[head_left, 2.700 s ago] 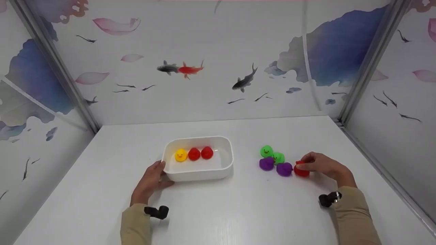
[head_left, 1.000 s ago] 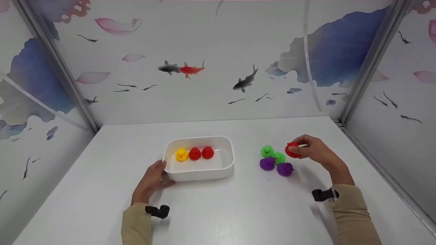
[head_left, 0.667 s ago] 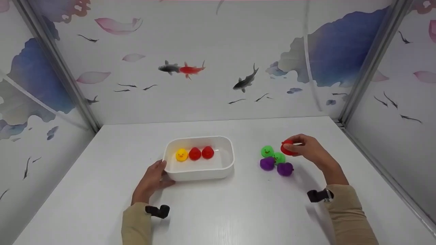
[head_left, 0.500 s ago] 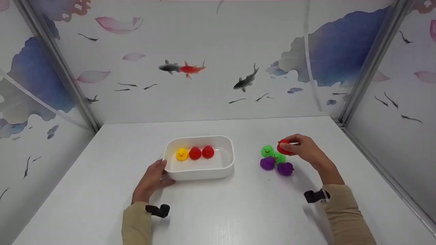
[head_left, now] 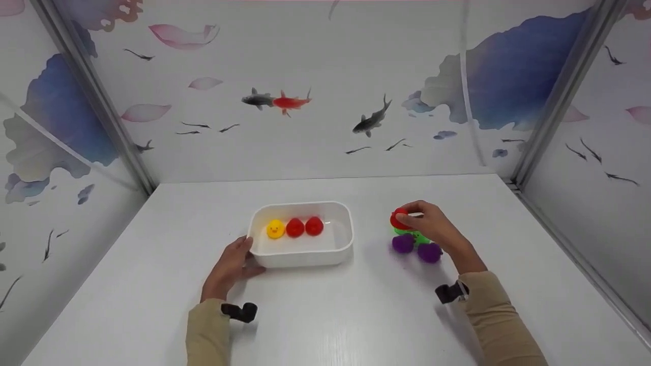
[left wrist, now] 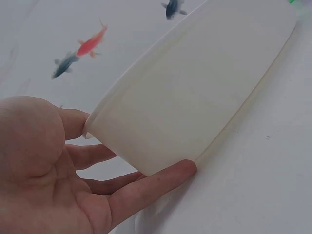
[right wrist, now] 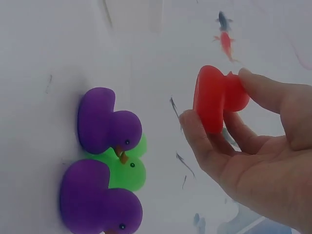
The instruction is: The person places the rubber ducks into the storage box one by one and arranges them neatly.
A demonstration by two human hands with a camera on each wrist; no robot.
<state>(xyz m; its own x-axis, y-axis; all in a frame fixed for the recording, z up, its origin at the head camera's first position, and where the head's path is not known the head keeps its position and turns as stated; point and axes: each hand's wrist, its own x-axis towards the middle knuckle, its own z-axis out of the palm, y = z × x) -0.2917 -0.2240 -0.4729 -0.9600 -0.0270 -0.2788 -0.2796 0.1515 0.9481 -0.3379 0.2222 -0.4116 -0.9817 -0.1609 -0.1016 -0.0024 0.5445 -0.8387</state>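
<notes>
My right hand [head_left: 430, 222] pinches a red rubber duck [right wrist: 210, 100] between thumb and fingers, raised above the other ducks. In the head view it partly covers a green duck [head_left: 421, 239] and hides most of another. Two purple ducks [right wrist: 100, 195] sit in front of the green ones on the table. At the left, my left hand [head_left: 230, 267] holds the front left corner of a white plastic container [head_left: 305, 259], fingers at its end and thumb along the front wall. Inside stand a yellow duck [head_left: 275, 229] and two red ducks [head_left: 314, 226] in a row.
A white table [head_left: 325, 315] bears everything. Behind it rises a white wall [head_left: 315, 152] painted with fish and petals, and similar panels stand at both sides. Dark wrist cameras [head_left: 241, 312] are strapped at both sleeves.
My right hand has lifted the red duck off the table and carried it left, over the green ducks. The left hand and the container stay in place.
</notes>
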